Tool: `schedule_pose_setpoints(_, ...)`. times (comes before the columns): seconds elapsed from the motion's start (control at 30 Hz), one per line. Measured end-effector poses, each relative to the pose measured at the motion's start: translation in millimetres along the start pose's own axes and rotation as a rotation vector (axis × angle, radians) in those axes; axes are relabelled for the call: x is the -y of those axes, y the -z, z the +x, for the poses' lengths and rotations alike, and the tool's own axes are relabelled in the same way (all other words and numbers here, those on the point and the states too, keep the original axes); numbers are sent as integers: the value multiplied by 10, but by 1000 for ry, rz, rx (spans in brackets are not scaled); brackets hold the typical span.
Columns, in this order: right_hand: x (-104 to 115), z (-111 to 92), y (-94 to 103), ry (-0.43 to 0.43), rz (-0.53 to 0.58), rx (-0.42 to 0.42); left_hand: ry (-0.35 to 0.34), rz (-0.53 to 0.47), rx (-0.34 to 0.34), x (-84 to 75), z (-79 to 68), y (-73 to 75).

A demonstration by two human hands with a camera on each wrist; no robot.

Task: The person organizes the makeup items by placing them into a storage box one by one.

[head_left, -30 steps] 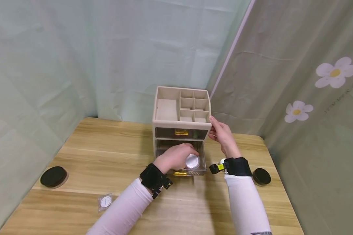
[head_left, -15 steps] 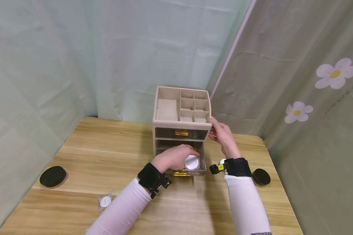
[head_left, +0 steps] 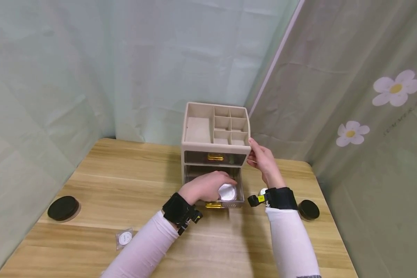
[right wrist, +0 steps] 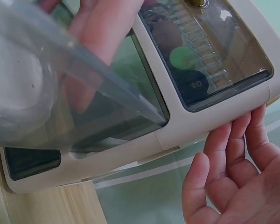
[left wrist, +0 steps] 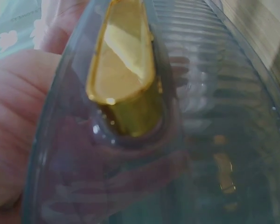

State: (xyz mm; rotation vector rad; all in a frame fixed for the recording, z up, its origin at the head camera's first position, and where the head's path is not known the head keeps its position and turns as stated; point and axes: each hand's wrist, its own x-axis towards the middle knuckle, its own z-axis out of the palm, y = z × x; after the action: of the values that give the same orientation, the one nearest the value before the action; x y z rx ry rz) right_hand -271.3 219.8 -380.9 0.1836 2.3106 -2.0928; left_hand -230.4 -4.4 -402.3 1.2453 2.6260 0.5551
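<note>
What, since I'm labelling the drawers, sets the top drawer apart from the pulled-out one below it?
The top drawer is shut; the pulled-out drawer stands open.
The left hand is inside the pulled-out drawer, not the top drawer.
A green disc shows through the top drawer's front; a silvery-topped round thing is in the pulled-out drawer.
Both have a gold handle and a see-through front.

The left hand angles rightward, back uppermost, while the right hand is farther forward, fingers gently bent.

Wooden table, flowered curtain, two black-lidded containers
</note>
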Motion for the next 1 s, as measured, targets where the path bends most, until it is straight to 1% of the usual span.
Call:
schedule_pose_setpoints(0.27,-10,22,-27,-9,-11,-7,-49,-4,-48,47,-73,16)
schedule_pose_setpoints(0.37,-23,26,-8,-4,-22,-7,-74,8,-77,83,-148,44)
schedule_pose_setpoints(0.43,-32,23,4,-3,-22,-9,-89,12,-104,105,-230,85)
schedule_pose_setpoints(0.53,-26,15,12,-1,-9,-17,-96,14,-160,134,-392,181)
schedule_pose_setpoints(0.63,-14,12,9,-1,1,-19,-100,7,-235,179,-584,277)
schedule_pose_setpoints(0.77,24,3,12,20,6,-23,-124,-4,-370,258,-851,368)
schedule_pose_setpoints(0.87,48,-1,14,35,-12,-34,-140,-45,-468,337,-1067,410)
schedule_pose_setpoints(0.93,56,0,8,37,-23,-37,-129,-71,-519,415,-1229,426)
schedule_pose_setpoints(1.0,65,6,-10,40,-30,-29,-78,-60,-565,518,-1428,427)
